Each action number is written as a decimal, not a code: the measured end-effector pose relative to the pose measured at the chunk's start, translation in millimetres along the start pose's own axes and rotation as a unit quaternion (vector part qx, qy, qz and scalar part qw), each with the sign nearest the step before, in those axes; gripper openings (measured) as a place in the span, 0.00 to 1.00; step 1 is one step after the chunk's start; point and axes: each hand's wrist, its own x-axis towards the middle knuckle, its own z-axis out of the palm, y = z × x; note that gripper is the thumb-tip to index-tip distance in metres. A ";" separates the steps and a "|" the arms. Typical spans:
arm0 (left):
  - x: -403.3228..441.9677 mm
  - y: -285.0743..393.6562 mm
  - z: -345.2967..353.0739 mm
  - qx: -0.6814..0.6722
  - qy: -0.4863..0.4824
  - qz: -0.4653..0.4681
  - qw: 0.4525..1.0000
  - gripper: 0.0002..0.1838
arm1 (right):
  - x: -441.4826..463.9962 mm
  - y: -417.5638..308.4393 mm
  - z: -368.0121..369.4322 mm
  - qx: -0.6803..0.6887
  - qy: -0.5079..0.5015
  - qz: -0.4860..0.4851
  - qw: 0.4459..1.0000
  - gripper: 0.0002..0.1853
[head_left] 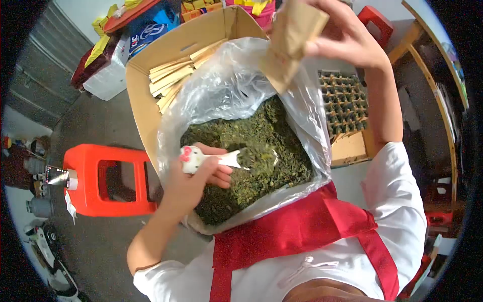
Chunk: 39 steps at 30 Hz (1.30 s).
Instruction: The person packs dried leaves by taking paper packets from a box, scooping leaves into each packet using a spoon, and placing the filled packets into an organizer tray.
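Note:
My left hand (198, 173) is closed around the white handle of a spoon (229, 159), which has a cartoon cat face with a pink bow at its end. The spoon's bowl is heaped with dark green dried leaves and blurs into the pile below. These loose leaves (282, 166) fill a clear plastic bag (236, 70) lining a large cardboard box (138, 95). Above the far right side of the bag, my right hand (347, 38) grips a small brown paper bag (292, 43), tilted and slightly blurred; its inside is not visible.
Flat paper bags (173, 75) lie inside the box's left part. On the right, a carton (347, 148) holds rows of open paper bags with dark contents. A red plastic stool (110, 179) stands left, with a phone (58, 176) at its edge. Another red stool (377, 22) is behind.

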 end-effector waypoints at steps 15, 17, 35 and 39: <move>-22.1 14.9 -12.8 0.067 0.131 0.057 0.988 0.14 | -52.3 8.5 89.3 -0.029 -0.264 0.014 0.964 0.06; -21.3 14.2 -14.4 0.060 0.123 0.058 0.989 0.13 | -52.6 11.1 102.8 -0.058 -0.269 0.002 0.962 0.06; -22.4 3.6 -13.6 0.065 0.101 0.048 0.992 0.12 | -75.2 -21.6 138.3 -0.088 -0.261 0.162 0.948 0.25; -19.1 5.7 -5.5 0.077 0.089 0.036 0.992 0.11 | -85.0 -23.0 134.9 -0.050 -0.226 0.162 0.959 0.27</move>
